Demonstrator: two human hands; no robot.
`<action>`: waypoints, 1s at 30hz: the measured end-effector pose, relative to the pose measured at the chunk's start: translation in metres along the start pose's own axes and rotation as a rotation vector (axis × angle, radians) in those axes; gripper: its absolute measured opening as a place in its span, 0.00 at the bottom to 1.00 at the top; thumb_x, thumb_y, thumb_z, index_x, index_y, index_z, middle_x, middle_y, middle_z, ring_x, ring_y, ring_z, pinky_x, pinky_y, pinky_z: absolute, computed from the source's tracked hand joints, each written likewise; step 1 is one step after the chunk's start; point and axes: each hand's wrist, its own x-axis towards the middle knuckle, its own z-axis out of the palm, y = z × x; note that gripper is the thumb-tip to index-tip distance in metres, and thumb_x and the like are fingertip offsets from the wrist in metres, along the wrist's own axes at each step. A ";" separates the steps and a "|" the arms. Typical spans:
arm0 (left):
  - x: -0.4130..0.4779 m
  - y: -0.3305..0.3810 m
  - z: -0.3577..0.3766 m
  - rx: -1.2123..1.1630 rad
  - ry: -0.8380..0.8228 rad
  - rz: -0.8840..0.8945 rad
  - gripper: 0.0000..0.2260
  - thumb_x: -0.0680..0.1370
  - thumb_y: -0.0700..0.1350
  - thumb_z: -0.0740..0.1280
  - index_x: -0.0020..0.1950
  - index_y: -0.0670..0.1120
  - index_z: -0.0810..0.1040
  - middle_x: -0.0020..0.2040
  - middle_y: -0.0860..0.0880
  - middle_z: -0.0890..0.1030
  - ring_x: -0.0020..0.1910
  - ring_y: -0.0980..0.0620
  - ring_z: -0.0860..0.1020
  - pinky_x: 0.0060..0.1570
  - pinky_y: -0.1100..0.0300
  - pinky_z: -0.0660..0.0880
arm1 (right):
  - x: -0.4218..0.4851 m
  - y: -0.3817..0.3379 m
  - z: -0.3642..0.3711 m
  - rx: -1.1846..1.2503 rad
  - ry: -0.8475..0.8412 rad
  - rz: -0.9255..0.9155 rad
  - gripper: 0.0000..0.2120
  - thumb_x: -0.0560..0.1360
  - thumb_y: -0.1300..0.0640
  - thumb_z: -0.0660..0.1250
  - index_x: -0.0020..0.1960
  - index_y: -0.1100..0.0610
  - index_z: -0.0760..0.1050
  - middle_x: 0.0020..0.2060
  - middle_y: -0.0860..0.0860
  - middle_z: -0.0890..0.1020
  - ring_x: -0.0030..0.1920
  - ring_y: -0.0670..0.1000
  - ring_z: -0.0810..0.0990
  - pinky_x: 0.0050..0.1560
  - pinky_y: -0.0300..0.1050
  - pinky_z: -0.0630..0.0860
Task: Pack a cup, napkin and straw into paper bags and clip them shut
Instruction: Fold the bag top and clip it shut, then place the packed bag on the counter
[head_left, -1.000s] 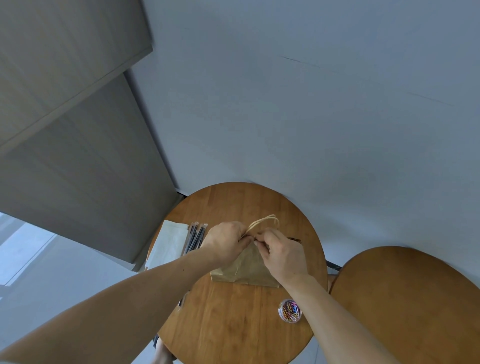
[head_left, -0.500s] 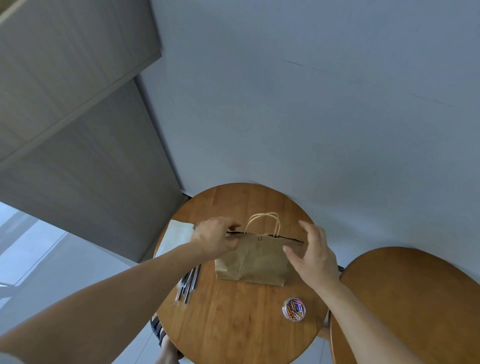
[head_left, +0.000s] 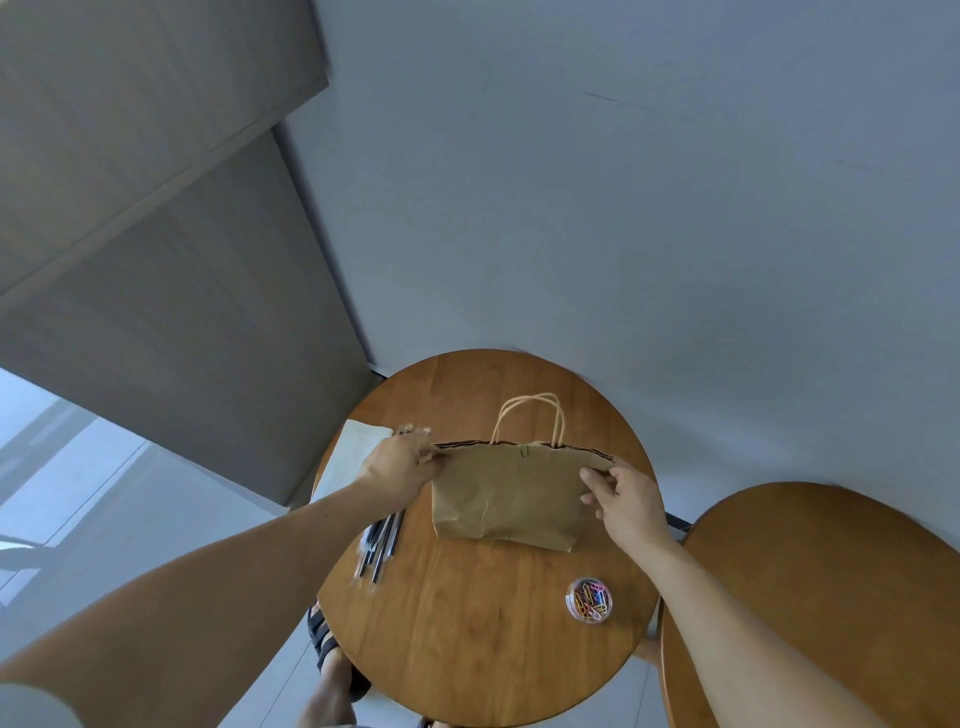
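Paper bag (head_left: 509, 499) sits mid-table, slightly toward the far side, with both my hands on its top edge. Mouth is flat, the two sides pressed together. Its twisted paper handles (head_left: 530, 415) stick up past the far side of the rim. There's a small green clip (head_left: 523, 452) on the rim, just under the handles.

Left hand (head_left: 400, 467): fingers curled, pinching the bag's top left corner. Fingertips are hidden behind the paper.

Right hand (head_left: 626, 499): thumb on the near face, other fingers wrapped round the top right corner, grasping it.

The bag's bottom edge looks to be on the round wooden table (head_left: 467, 623), but I can't tell if its weight is on the table or on my hands. Near face is creased, and the bottom right corner is folded a bit.

Left of the bag, partly under my left forearm, is a bunch of dark straws (head_left: 382, 540) in clear wrappers, lying near-to-far. Far-left of those is a white napkin (head_left: 353, 457) at the table's left edge, partly covered by my left hand.

Near right of the bag, well apart from it, is a small clear round tub of coloured paper clips (head_left: 588, 599), with neither hand on it.

A second wooden table (head_left: 805, 571) sits just right of this one, with my right forearm crossing over the gap. Below the near left edge is my foot in a dark strapped sandal (head_left: 332, 654), on the floor.
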 end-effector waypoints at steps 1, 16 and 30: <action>-0.003 0.001 -0.003 -0.010 0.007 0.009 0.08 0.80 0.46 0.66 0.55 0.48 0.84 0.60 0.50 0.81 0.70 0.47 0.72 0.62 0.55 0.70 | -0.002 -0.004 -0.001 -0.012 0.023 -0.019 0.06 0.78 0.41 0.63 0.46 0.41 0.74 0.35 0.32 0.81 0.37 0.35 0.81 0.35 0.41 0.78; -0.074 0.038 -0.135 -0.659 0.171 0.136 0.05 0.80 0.46 0.69 0.53 0.49 0.83 0.46 0.50 0.87 0.43 0.50 0.85 0.42 0.57 0.83 | -0.014 -0.174 -0.037 0.256 0.343 -0.246 0.06 0.80 0.50 0.65 0.44 0.48 0.73 0.27 0.48 0.77 0.30 0.39 0.76 0.33 0.27 0.68; -0.187 0.042 -0.291 -0.806 0.617 0.468 0.06 0.79 0.50 0.69 0.45 0.50 0.83 0.42 0.53 0.86 0.39 0.60 0.82 0.38 0.70 0.76 | -0.072 -0.387 -0.057 0.454 0.467 -0.506 0.05 0.79 0.51 0.67 0.44 0.49 0.77 0.30 0.47 0.77 0.27 0.40 0.73 0.32 0.36 0.70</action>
